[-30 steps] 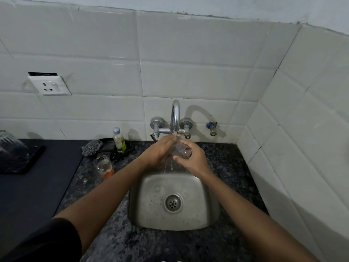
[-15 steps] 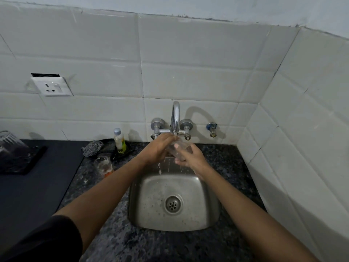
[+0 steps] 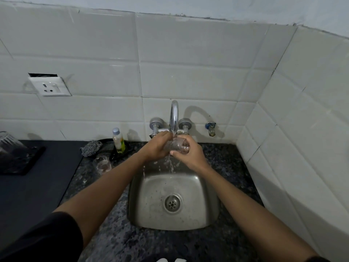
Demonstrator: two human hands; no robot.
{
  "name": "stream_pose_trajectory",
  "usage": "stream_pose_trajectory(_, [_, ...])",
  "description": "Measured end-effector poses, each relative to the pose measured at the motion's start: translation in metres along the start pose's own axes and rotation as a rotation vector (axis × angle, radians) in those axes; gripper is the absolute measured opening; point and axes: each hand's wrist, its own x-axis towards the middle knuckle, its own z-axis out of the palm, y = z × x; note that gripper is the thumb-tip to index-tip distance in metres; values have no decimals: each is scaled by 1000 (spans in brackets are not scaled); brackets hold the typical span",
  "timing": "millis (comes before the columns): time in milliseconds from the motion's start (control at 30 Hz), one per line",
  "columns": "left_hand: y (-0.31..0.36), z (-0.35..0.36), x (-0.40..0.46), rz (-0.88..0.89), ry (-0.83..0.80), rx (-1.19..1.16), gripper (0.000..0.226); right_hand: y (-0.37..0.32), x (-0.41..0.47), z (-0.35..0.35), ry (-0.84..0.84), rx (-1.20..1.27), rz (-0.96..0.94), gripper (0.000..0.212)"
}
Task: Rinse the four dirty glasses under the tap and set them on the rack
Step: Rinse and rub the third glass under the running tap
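Note:
Both hands hold one clear glass (image 3: 178, 146) on its side under the running tap (image 3: 174, 115). My left hand (image 3: 155, 147) wraps its left end; my right hand (image 3: 188, 154) grips its right end and base. Water streams off the glass into the steel sink (image 3: 209, 208). A second glass (image 3: 103, 163) with a little reddish liquid stands upright on the counter left of the sink. At the far left a dark rack (image 3: 18, 159) carries an upturned clear glass (image 3: 8, 140).
A small bottle (image 3: 118, 140) and a metal scrubber (image 3: 91, 148) sit behind the second glass by the wall. A wall socket (image 3: 50, 86) is at upper left. The tiled side wall (image 3: 302, 138) closes in on the right. Speckled stone counter (image 3: 117, 241) surrounds the sink.
The glass has been turned and shifted slightly between my hands under the stream; more water now splashes off it into the sink. The view has tilted a little.

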Motion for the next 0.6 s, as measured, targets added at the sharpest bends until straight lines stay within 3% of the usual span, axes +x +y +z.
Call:
stream_pose_trajectory(67, [-3,-1,0,1,-9,-4,37,2,0,1,-21,82,23,62])
stream_pose_trajectory(167, [-3,0,-1,26,-30,-8,35,-3,4,0,-89,341,252,53])
stream_pose_trajectory(200, [-3,1,-2,21,-38,-12,35,-3,5,0,-73,287,245,53])
stream_pose_trajectory(300, [-6,4,-2,-40,-63,-35,47,6,4,-1,5,-77,-68,58])
stream_pose_trajectory(367, [-8,3,0,-64,-84,-48,51,10,3,-1,-14,-90,-145,59])
stream_pose_trajectory(533, [-10,4,-2,-34,-66,-37,55,7,6,-1,-67,208,252,49])
stream_pose_trajectory(600, [-10,7,-3,-37,-65,-54,56,7,7,-1,-1,134,176,50])
